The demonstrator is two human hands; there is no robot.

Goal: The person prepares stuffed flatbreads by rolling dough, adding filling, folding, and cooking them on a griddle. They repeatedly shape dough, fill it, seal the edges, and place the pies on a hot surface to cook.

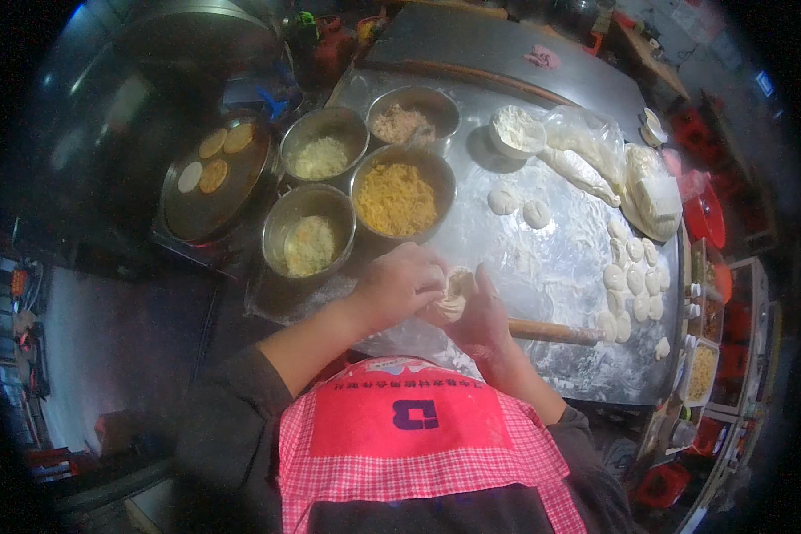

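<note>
Both hands are at the near side of a floured metal table (467, 260). My left hand (407, 280) has its fingers closed on the pleated edge of a piece of filled dough (455, 297). Cupped around the other side of that dough is my right hand (477, 317), its thumb pointing up. The dough is partly gathered, and filling shows in its opening. Beside my right hand a wooden rolling pin (554, 331) lies on the table, its left end hidden. A steel bowl of yellow shredded filling (400, 197) stands just beyond my left hand.
Steel bowls hold pale filling (320, 157), pinkish filling (400, 123) and a whitish mixture (309, 247). Left of them, flatbreads (213, 175) lie on a round griddle (223, 217). Several dough pieces (634, 280), bagged dough (584, 150) and a flour bowl (517, 132) sit on the right.
</note>
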